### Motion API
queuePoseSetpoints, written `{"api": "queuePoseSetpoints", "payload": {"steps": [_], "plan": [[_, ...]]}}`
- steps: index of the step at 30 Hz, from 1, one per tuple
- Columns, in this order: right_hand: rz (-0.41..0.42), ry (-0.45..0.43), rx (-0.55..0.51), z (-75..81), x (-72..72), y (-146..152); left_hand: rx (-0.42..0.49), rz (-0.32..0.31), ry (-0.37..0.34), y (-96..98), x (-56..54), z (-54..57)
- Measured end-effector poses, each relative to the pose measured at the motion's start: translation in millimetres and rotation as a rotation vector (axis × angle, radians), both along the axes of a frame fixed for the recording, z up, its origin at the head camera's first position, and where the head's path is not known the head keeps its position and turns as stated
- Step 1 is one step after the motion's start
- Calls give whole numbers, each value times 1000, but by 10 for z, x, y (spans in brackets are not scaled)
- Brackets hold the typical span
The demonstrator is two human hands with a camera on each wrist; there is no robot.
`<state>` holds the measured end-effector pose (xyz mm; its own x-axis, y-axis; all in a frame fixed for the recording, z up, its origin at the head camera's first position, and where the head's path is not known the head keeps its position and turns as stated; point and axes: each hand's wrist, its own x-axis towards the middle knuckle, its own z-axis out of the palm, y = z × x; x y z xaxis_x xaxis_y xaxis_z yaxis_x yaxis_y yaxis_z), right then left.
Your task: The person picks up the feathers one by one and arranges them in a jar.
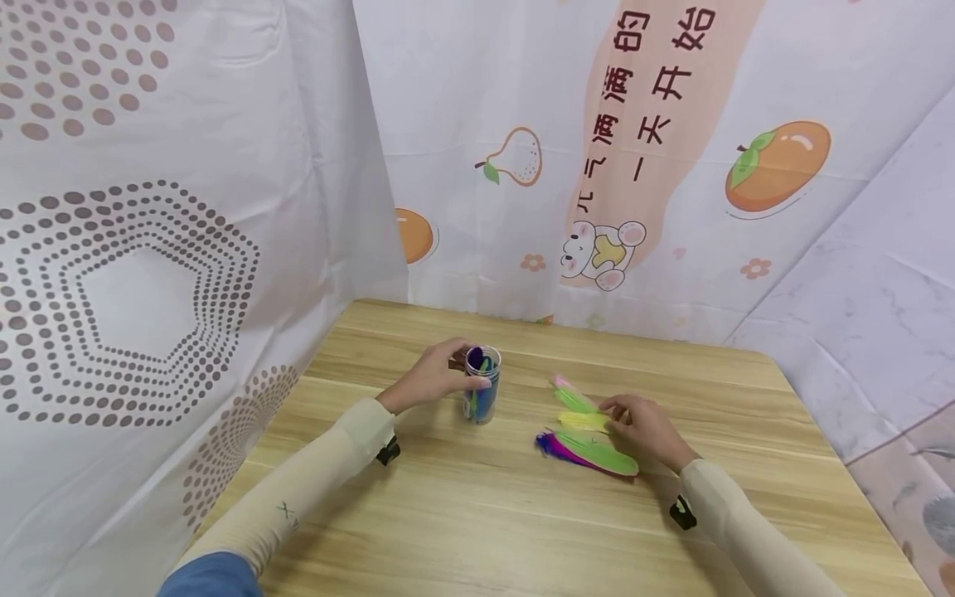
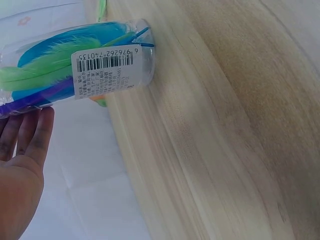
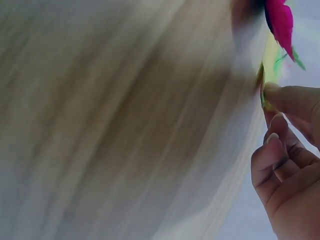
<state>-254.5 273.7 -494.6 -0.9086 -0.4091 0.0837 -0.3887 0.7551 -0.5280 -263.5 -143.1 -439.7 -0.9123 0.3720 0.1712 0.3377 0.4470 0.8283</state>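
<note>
A pale wood-grain table [image 1: 462,514] fills the lower middle of the head view. Around it stand a brown-dotted cloth [image 1: 313,191] at left, a white fruit cloth [image 1: 462,91] with dark lettering at top centre, and a marbled cloth [image 1: 858,274] at right. The jar [image 1: 483,405], at the centre of the frame, is a clear, upright cylinder on the table; blue, green and purple feathers show inside, and the left wrist view shows its white barcode label [image 2: 107,70]. The left hand [image 1: 433,380] grips the jar, thumb in front. Right of centre, the right hand [image 1: 647,424] pinches the yellow feather [image 1: 582,421] between thumb and finger. Just above it lie a green feather [image 1: 574,401] and a pink tip [image 1: 561,381]; just below, a light-green feather [image 1: 597,452] overlaps magenta and blue ones [image 1: 550,446].
</note>
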Motion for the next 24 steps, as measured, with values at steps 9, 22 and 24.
{"api": "queuePoseSetpoints", "payload": {"steps": [9, 22, 24], "plan": [[-18, -43, 10, -20, 4, 26, 3, -9, 5, 2, 1, -1], [-26, 7, -6, -19, 20, 71, -1, -10, 13, -11, -19, -18], [-33, 6, -18, -25, 16, 80, 1, -11, 12, -9, -24, -24]]}}
